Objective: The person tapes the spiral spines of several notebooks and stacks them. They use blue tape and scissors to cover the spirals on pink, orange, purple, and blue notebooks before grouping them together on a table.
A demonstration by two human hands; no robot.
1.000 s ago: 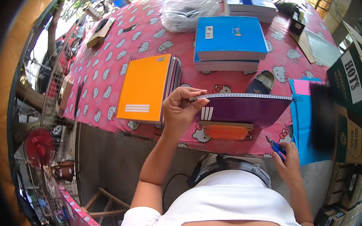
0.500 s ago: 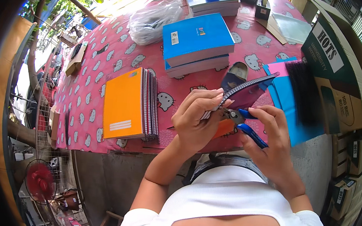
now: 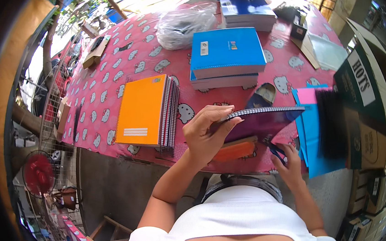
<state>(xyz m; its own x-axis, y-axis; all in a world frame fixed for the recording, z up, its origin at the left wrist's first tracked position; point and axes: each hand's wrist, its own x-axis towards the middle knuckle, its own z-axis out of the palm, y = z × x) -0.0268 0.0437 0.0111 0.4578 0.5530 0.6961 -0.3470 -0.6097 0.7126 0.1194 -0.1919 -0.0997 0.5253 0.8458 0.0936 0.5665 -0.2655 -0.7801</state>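
My left hand point(image 3: 206, 133) grips the spiral edge of a purple spiral notebook point(image 3: 266, 123) and holds it tilted above the pink patterned tablecloth point(image 3: 129, 64). My right hand point(image 3: 289, 164) sits lower right of the notebook, closed on blue-handled scissors point(image 3: 276, 151) at the table's near edge. An orange object point(image 3: 235, 151) lies under the notebook. A stack of spiral notebooks with an orange cover point(image 3: 145, 111) lies left of my left hand.
A stack of blue books point(image 3: 226, 57) lies behind the notebook, another blue stack point(image 3: 248, 13) farther back, and a clear plastic bag point(image 3: 183, 24). Blue and pink sheets point(image 3: 314, 126) lie at right by a cardboard box point(image 3: 364, 103). A red fan point(image 3: 39, 173) stands lower left.
My right hand has dropped from beside the left hand to the table's near edge with the scissors. The purple notebook has tilted flatter and wider in my left hand.
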